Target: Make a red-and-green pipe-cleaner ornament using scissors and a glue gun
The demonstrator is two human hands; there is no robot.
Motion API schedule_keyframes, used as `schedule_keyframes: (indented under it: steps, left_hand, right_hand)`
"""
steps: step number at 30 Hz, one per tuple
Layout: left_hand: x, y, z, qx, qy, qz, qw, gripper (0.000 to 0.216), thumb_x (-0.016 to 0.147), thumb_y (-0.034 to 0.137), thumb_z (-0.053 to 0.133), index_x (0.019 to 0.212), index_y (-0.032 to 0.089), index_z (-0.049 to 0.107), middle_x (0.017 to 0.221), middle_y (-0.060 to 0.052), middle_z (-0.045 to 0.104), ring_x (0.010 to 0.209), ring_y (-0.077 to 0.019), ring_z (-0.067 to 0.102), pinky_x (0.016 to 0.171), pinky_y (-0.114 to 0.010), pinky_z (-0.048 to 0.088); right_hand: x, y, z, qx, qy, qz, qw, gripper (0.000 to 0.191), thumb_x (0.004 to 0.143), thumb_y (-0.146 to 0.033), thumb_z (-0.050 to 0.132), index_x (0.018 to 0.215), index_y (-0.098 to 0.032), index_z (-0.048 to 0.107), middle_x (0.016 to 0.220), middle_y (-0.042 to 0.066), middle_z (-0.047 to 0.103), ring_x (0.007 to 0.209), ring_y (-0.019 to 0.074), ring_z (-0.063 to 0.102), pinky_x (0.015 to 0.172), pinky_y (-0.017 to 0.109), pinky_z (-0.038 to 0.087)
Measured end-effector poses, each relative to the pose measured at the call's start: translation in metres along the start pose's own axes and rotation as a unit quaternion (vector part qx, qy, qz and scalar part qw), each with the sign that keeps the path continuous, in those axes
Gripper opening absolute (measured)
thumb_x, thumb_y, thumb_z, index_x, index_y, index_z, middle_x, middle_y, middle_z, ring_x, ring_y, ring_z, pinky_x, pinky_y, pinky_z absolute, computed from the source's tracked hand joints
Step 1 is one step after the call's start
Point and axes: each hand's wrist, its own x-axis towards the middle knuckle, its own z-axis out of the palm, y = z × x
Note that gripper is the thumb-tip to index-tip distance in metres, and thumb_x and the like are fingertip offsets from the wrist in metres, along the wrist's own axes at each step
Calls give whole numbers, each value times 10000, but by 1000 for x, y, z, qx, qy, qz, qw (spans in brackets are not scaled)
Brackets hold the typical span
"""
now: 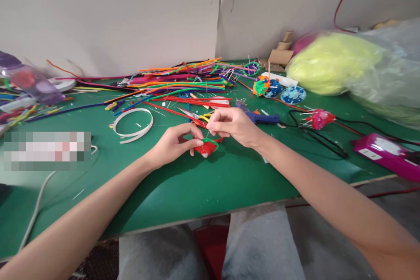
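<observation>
Left hand (175, 142): I am curling my fingers around the red and green piece (206, 146), thumb and fingertips closed on its left side, holding it just above the green table (197, 192).
Right hand (231, 124): I am pinching my thumb and forefinger tight just above the piece; something thin seems to be between them, but I cannot tell what.
Red and green piece: it is sitting between my two hands, touching my left fingertips, directly under my right fingers.
Clear bag (387, 74): it is lying far to the right of my fingers and beyond them, holding a big yellow-green mass (331, 63) that is showing through the plastic.
Purple clear container (31, 81): it is lying far to the left of my fingers; its contents are too blurred to tell.
Scissors (195, 116): yellow-handled, they are lying just beyond my fingers, near my right knuckles.
Pipe cleaners (177, 83): a mixed-colour heap is spreading out beyond the scissors.
White band (133, 124): a curved strip is lying to the left of my left hand, apart from it.
Blue-handled tool (262, 118): it is lying just to the right of my right hand.
Pink spiked ball (320, 118): it is resting further right, beside a black cable (315, 138).
Pink power strip (383, 153): it is sitting at the table's right edge, well apart from my fingers.
</observation>
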Motion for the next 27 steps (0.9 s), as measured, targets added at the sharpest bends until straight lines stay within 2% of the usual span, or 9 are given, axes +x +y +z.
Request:
schedule_keyframes:
  steps: [8,18,27]
  left_hand:
    - [1,2,1,1,3,0,1000,268,807,386,685,820,133,598,822,-28,608,574,-92,586,543,-240,532]
    - [1,0,0,-2,-1,2,1000,235,819,355,679,837,135,601,834,-23,602,576,-86,584,545,-236,525]
    - [0,0,0,5,2,-3,1000,260,813,381,683,838,135,602,826,-32,612,571,-93,585,542,-249,532]
  right_hand:
    - [0,-3,2,34,-20,6,999,305,695,-380,772,626,-146,589,575,-6,586,472,52,418,393,190,244]
    - [-1,-1,-1,21,-36,13,999,295,742,-368,746,633,-147,584,577,-5,595,453,50,407,398,196,255]
    - [0,0,1,30,-8,2,1000,320,710,-393,772,639,-155,569,583,-10,585,474,52,412,393,190,241]
